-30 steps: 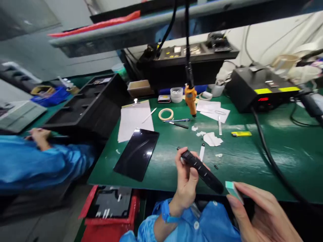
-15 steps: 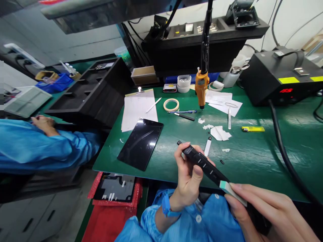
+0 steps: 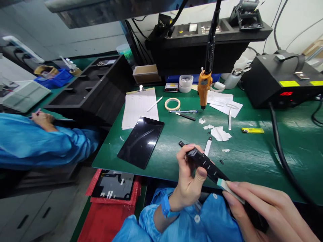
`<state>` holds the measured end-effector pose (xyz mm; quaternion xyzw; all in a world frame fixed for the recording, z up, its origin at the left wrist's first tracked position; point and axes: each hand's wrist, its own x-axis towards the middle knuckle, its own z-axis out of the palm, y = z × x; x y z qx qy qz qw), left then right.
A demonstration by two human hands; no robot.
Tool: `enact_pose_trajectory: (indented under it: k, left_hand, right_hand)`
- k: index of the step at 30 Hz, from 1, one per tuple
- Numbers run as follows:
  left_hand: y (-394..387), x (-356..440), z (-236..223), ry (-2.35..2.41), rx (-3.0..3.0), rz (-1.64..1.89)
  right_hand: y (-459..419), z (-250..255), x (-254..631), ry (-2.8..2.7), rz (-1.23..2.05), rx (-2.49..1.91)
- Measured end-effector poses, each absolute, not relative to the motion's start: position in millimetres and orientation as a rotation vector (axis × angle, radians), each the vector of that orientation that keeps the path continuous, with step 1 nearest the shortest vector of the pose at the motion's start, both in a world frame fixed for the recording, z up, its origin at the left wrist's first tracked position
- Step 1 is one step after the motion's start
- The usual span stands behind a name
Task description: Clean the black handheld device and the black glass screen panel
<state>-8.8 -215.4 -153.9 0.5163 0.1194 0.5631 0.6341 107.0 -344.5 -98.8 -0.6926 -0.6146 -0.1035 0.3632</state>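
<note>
My left hand [image 3: 188, 178] is closed around a long black strip-shaped part [image 3: 205, 163] with small rectangular cut-outs, held tilted just above the near edge of the green mat [image 3: 252, 158]. My right hand [image 3: 264, 210] pinches a thin pale teal strip [image 3: 228, 189] and presses its end against the lower end of the black part. Both hands stay close to my blue smock at the table's front.
A black tablet screen [image 3: 141, 141] lies left of my hands beside a clipboard with paper [image 3: 140, 107]. An orange hanging screwdriver [image 3: 204, 88], tape roll [image 3: 172, 104], pens, paper scraps [image 3: 220, 133], yellow lighter [image 3: 252, 130], black power unit [image 3: 280, 80]. A co-worker's blue sleeve [image 3: 37, 141] at left.
My right hand has brought the teal strip from apart up against the lower end of the black part. My view has tilted down and shifted slightly right.
</note>
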Motion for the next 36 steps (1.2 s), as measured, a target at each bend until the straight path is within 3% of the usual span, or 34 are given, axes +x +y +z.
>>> enact_pose_trajectory:
  k: [9, 36]
  left_hand:
    - [-219, -8, -153, 0.263, 1.18, 1.29]
    - [-228, -11, -156, 0.451, 1.112, 1.166]
  right_hand:
    - [-350, -82, 134, -1.932, -0.243, -1.605]
    - [-355, -87, 144, -2.063, -0.348, -1.59]
